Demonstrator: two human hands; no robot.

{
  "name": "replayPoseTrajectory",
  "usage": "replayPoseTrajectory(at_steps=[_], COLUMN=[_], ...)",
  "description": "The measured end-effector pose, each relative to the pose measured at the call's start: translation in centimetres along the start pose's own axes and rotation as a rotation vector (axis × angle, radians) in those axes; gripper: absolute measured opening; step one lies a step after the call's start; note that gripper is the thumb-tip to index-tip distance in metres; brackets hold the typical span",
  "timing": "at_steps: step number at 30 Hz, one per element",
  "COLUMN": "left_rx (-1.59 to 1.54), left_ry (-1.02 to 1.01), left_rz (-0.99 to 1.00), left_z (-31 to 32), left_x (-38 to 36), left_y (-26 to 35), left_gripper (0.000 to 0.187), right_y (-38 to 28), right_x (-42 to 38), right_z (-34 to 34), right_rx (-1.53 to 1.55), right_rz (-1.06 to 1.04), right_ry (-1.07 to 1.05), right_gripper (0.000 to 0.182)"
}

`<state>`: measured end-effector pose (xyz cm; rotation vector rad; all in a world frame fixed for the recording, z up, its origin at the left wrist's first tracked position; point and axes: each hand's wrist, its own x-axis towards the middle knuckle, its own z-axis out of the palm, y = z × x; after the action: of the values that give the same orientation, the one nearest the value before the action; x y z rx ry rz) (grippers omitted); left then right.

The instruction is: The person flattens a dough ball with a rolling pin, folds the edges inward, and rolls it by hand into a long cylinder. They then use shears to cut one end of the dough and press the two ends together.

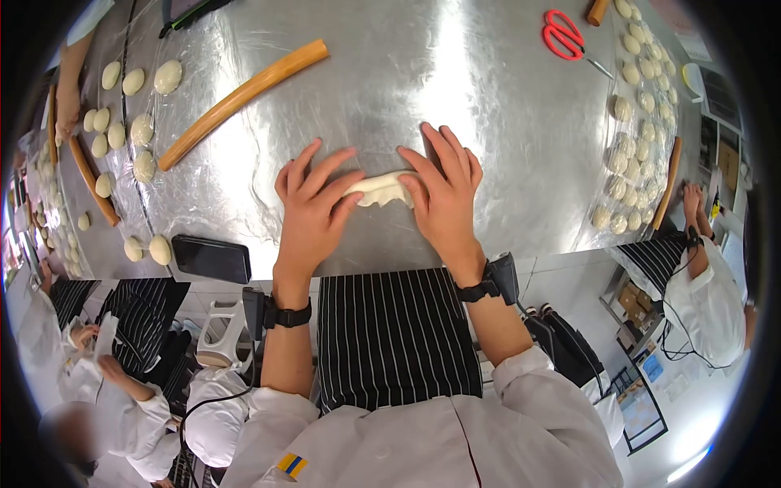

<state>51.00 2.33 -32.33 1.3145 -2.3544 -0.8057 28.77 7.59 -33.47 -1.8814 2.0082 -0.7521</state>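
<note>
A thin, pale piece of dough (381, 191) lies on the metal table in front of me, rolled along its far edge, with a loose, wavy near edge. My left hand (313, 207) holds its left end between thumb and forefinger, the other fingers reaching forward. At the right end, my right hand (443, 191) has thumb and forefinger on the dough, while its remaining fingers stretch away from me. Both fingertip contacts partly cover the ends. Beyond my left hand, a long wooden rolling pin (244, 104) rests at a slant.
Round dough balls (141, 130) sit at left, some under plastic film, near a black phone (211, 258). More covered dough balls (633, 167) occupy the right side. Red-handled scissors (563, 37) lie at the far right. Co-workers (687, 301) stand along both sides of the table.
</note>
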Motion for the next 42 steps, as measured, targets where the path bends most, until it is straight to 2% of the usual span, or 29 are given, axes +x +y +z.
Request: replayPoseTrajectory(at_steps=[5,9,11,12,13,14,15,16,18,19,20,22,32,35,37,42], left_rx=[0.008,-0.046,-0.023,-0.021,-0.078,-0.136,-0.150,-0.150,-0.051,0.032,0.031,0.123,0.039,0.036,0.037,0.031], left_ry=[0.152,0.085,-0.033,-0.032,-0.073,-0.115,-0.105,-0.103,0.039,0.020,0.018,-0.110,-0.120,-0.049,-0.055,-0.139], left_rz=[-0.162,-0.150,-0.050,-0.051,-0.064,-0.078,-0.087,-0.088,-0.074,-0.046,-0.048,-0.096,-0.179,-0.209,-0.269,-0.273], left_z=[0.4,0.1,-0.2,-0.3,-0.4,-0.4,-0.2,0.3,1.5,2.0,2.5,2.7,5.8,5.6,5.1,5.1], left_x=[1.3,1.7,1.2,0.8,0.1,-0.6,-1.6,-2.8,-4.6,-5.0,-5.4,-4.8,-8.2,-8.0,-7.4,-7.6], left_y=[-0.2,0.2,0.6,0.9,1.1,1.5,1.7,2.0,2.4,2.4,2.5,4.0,7.1,7.3,7.4,7.7], left_gripper=[0.023,0.026,0.034,0.034,0.040,0.048,0.062,0.062,0.069,0.072,0.072,0.071,0.073,0.074,0.074,0.072], right_y=[1.8,2.0,1.3,0.8,0.0,-1.1,-1.8,-2.0,-2.0,-1.9,-1.8,-2.1,-2.8,-2.7,-2.7,-2.9], right_x=[2.4,2.6,1.7,0.9,0.0,-1.2,-2.1,-3.2,-4.9,-5.2,-5.4,-4.9,-7.9,-8.1,-8.2,-8.2], right_z=[0.0,-0.4,-1.0,-1.4,-1.8,-2.0,-2.0,-1.6,-0.5,-0.3,-0.2,-0.3,-0.1,-0.3,-0.2,-0.3], right_rx=[0.100,0.139,0.119,0.097,0.097,0.038,-0.023,-0.022,-0.015,-0.075,-0.074,-0.049,-0.051,0.037,0.042,0.014], right_rz=[-0.048,-0.050,-0.026,0.000,-0.001,-0.015,-0.031,-0.033,-0.041,-0.080,-0.079,-0.001,0.012,0.040,0.034,0.036], right_ry=[0.044,0.024,-0.004,-0.033,-0.033,-0.078,-0.121,-0.122,-0.230,-0.240,-0.243,-0.304,-0.324,-0.287,-0.270,-0.325], right_gripper=[0.027,0.030,0.034,0.039,0.039,0.046,0.054,0.054,0.064,0.070,0.070,0.072,0.067,0.067,0.066,0.065])
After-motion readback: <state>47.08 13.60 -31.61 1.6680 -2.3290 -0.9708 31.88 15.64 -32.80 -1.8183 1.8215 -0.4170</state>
